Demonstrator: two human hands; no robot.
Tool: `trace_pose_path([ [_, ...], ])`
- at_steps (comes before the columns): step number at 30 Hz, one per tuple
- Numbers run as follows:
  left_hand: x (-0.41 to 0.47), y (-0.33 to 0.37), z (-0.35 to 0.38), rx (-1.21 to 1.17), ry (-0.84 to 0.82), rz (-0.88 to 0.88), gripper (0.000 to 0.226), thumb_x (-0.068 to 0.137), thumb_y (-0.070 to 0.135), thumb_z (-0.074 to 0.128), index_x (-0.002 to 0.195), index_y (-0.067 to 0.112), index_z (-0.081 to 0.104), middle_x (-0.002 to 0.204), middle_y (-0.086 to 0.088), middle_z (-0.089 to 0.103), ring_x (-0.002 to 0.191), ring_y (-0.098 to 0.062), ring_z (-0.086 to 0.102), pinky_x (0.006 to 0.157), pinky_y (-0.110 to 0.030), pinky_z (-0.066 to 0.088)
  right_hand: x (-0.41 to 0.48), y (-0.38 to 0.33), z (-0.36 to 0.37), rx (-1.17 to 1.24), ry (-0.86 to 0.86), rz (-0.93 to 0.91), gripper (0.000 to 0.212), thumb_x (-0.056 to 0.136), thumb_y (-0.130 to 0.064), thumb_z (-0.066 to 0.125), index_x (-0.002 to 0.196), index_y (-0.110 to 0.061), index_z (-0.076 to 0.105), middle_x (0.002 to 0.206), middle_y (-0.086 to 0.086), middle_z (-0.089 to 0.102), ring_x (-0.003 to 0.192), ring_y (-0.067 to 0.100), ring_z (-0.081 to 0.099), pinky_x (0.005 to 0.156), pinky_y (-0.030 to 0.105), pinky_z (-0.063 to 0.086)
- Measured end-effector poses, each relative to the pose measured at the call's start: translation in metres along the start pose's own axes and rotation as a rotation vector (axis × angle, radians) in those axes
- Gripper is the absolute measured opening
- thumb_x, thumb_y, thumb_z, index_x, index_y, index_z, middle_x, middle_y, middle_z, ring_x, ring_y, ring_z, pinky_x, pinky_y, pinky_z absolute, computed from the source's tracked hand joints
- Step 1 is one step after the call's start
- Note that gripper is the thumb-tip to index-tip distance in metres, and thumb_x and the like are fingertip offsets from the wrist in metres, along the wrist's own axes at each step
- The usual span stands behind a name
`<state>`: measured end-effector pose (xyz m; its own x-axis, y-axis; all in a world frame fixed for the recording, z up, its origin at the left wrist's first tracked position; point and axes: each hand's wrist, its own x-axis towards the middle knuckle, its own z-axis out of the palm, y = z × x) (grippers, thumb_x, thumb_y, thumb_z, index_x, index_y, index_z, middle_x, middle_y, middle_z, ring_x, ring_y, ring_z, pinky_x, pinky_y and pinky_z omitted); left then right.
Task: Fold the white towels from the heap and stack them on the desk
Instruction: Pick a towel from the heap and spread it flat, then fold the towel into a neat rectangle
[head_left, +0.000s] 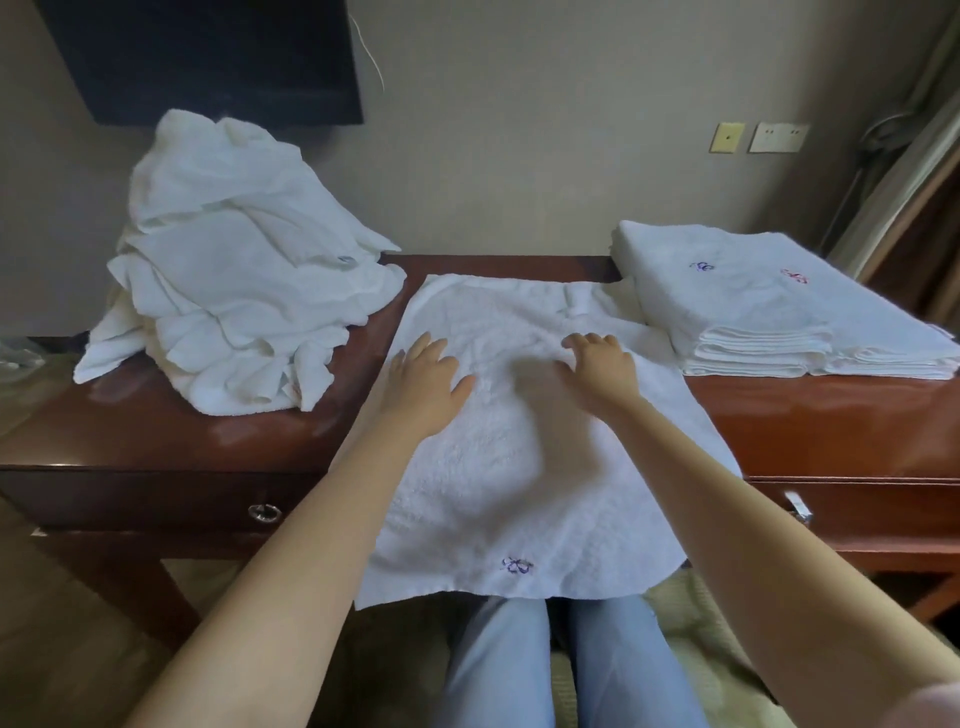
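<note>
On bench (805, 415), towel (493, 467) is lying long axis front-to-back, overhanging near edge; left hand (423, 384) and right hand (602, 371) are pressing it open-palmed.

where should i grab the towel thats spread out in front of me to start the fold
Pinch the spread towel at its two near corners, coming from your own side. That edge hangs free past the desk front, so there is room to get under it; the rest lies flat on the wood.

The one camera sits on the person's head, looking forward and down, close over the worktop (831, 415), facing the wall (519, 130) behind it, both forearms reaching in from below.
</note>
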<state>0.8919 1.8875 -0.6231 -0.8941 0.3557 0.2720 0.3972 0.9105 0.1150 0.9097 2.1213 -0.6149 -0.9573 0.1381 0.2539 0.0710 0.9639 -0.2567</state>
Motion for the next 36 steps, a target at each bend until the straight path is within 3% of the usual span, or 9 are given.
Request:
trace_pose_path([
  [4, 0.069, 0.012, 0.002, -0.087, 0.005, -0.052, 0.043, 0.097, 0.041, 0.047, 0.128, 0.013, 0.057, 0.153, -0.008, 0.031, 0.144, -0.023, 0.016, 0.111, -0.042, 0.026, 0.05, 0.012, -0.005, 0.06, 0.02, 0.022, 0.038, 0.095, -0.03, 0.048, 0.129, -0.015, 0.053, 0.123, 0.008, 0.056, 0.118, 0.028, 0.047, 0.091, 0.037, 0.04],
  [8, 0.139, 0.008, 0.01, -0.185, -0.037, -0.137, 0.041, 0.094, 0.035, 0.054, 0.128, 0.012, 0.056, 0.148, -0.007, 0.032, 0.136, -0.026, 0.027, 0.104, -0.039, 0.035, 0.104, 0.034, -0.001, 0.104, -0.029, 0.039, 0.033, 0.094, -0.025, 0.049, 0.124, -0.013, 0.054, 0.122, 0.008, 0.053, 0.106, 0.027, 0.055, 0.071, 0.03, 0.037],
  [14, 0.232, -0.016, 0.027, -0.197, -0.075, -0.19, 0.035, 0.097, 0.024, 0.049, 0.128, 0.008, 0.055, 0.14, -0.012, 0.036, 0.113, -0.032, 0.052, 0.095, -0.034, 0.042, 0.182, 0.063, 0.015, 0.005, -0.077, 0.093, 0.029, 0.093, -0.023, 0.05, 0.119, -0.012, 0.055, 0.123, 0.006, 0.052, 0.098, 0.027, 0.058, 0.067, 0.029, 0.04],
  [18, 0.285, -0.023, 0.046, -0.116, -0.173, -0.162, 0.035, 0.098, 0.021, 0.046, 0.13, 0.009, 0.053, 0.139, -0.013, 0.035, 0.113, -0.031, 0.051, 0.089, -0.03, 0.041, 0.229, 0.074, 0.028, -0.038, -0.095, 0.141, 0.026, 0.092, -0.019, 0.05, 0.116, -0.009, 0.05, 0.112, 0.008, 0.052, 0.084, 0.027, 0.051, 0.057, 0.027, 0.033],
  [22, 0.316, -0.025, 0.07, -0.055, -0.195, -0.212, 0.036, 0.096, 0.013, 0.041, 0.131, 0.013, 0.05, 0.136, -0.01, 0.032, 0.104, -0.031, 0.052, 0.078, -0.03, 0.038, 0.256, 0.083, 0.042, -0.077, -0.094, 0.261, 0.027, 0.087, -0.013, 0.045, 0.114, -0.011, 0.044, 0.078, 0.001, 0.048, 0.073, 0.023, 0.044, 0.049, 0.026, 0.024],
  [25, 0.324, -0.027, 0.083, -0.033, -0.279, -0.273, 0.044, 0.093, 0.01, 0.037, 0.138, 0.011, 0.04, 0.136, -0.012, 0.024, 0.1, -0.032, 0.051, 0.084, -0.038, 0.047, 0.265, 0.092, 0.05, -0.053, -0.116, 0.334, 0.028, 0.087, -0.016, 0.044, 0.114, -0.01, 0.044, 0.09, 0.003, 0.053, 0.083, 0.026, 0.05, 0.056, 0.028, 0.029],
  [29, 0.328, -0.03, 0.085, -0.011, -0.33, -0.319, 0.036, 0.094, 0.013, 0.036, 0.129, 0.007, 0.038, 0.133, -0.013, 0.025, 0.074, -0.022, 0.045, 0.057, -0.031, 0.035, 0.268, 0.094, 0.048, -0.019, -0.192, 0.351, 0.007, 0.079, -0.013, 0.045, 0.08, -0.008, 0.05, 0.071, 0.001, 0.051, 0.062, 0.019, 0.051, 0.048, 0.023, 0.028],
  [31, 0.327, -0.034, 0.081, -0.016, -0.349, -0.323, 0.034, 0.094, 0.014, 0.039, 0.128, 0.005, 0.039, 0.134, -0.014, 0.026, 0.072, -0.021, 0.043, 0.056, -0.03, 0.033, 0.266, 0.095, 0.046, 0.02, -0.183, 0.328, 0.009, 0.076, -0.009, 0.045, 0.067, -0.011, 0.046, 0.066, 0.001, 0.049, 0.055, 0.018, 0.047, 0.047, 0.022, 0.028],
  [36, 0.316, -0.046, 0.063, -0.179, -0.206, -0.329, 0.023, 0.089, 0.011, 0.043, 0.109, 0.002, 0.05, 0.106, -0.019, 0.059, 0.071, -0.025, 0.059, 0.05, -0.027, 0.035, 0.253, 0.088, 0.036, 0.193, 0.029, 0.305, 0.01, 0.089, -0.017, 0.045, 0.094, -0.009, 0.045, 0.078, 0.003, 0.049, 0.079, 0.025, 0.044, 0.057, 0.028, 0.034],
])
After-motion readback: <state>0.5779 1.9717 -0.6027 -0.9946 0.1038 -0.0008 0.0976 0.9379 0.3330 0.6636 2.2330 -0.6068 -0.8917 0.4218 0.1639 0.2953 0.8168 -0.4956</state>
